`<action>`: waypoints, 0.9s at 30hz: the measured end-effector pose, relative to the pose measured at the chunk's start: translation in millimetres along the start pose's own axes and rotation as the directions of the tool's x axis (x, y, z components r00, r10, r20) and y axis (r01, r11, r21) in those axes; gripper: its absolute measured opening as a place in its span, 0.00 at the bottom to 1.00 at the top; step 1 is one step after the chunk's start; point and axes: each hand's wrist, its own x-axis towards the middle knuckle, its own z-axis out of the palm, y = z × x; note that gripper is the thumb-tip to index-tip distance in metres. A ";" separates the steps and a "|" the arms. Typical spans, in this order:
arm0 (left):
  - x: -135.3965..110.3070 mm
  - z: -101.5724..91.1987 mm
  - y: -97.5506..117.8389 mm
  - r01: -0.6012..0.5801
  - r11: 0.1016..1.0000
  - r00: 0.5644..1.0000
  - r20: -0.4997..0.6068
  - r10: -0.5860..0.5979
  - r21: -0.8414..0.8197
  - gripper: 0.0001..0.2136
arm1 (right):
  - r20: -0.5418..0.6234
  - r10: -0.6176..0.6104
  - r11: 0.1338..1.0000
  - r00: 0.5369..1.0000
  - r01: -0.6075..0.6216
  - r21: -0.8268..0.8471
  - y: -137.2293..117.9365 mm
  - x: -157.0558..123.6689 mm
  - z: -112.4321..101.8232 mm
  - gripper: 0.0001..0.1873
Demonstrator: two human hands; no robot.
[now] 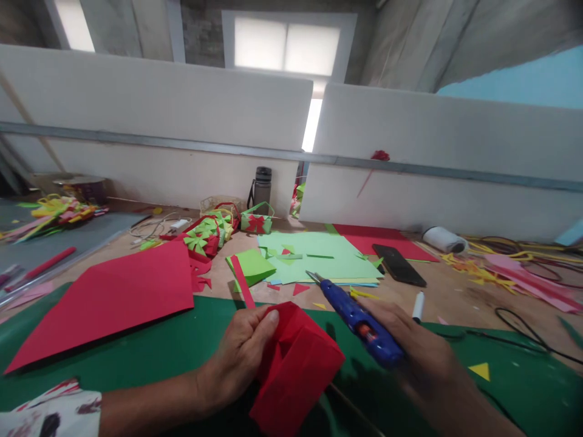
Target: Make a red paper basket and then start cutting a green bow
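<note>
My left hand (243,352) pinches the edge of a folded red paper box (298,370), thumb on top, holding it tilted over the green mat (200,340). A narrow red paper strip (243,280) rises behind that hand; whether it joins the box is hidden. My right hand (419,346), slightly blurred, is wrapped round a blue hot glue gun (357,318). The gun's metal nozzle points up and to the left, apart from the box. Just beyond the hands are folded light green paper (252,266) and small red scraps (300,289).
A large red sheet (122,297) lies at left. Pale green sheets (319,252), a black phone (399,265) and a white marker (418,306) are farther back. Small paper baskets (257,221) stand near a dark bottle (263,189). A black cord (505,337) crosses the right side.
</note>
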 end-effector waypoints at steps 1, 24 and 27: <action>-1.3 0.2 1.3 -0.020 1.000 1.000 0.005 0.020 -0.010 0.19 | -0.014 -0.021 0.999 1.000 0.021 -0.048 2.9 2.7 1.3 0.27; -31.7 8.5 22.8 -0.295 0.925 0.940 0.246 0.236 0.239 0.22 | 0.133 0.049 0.993 0.990 -0.035 -0.111 -35.9 26.8 8.1 0.15; -34.6 11.6 22.6 -0.162 0.982 0.963 0.233 0.136 0.094 0.23 | 0.281 0.241 0.796 0.929 -0.355 0.491 -57.6 34.6 -1.3 0.13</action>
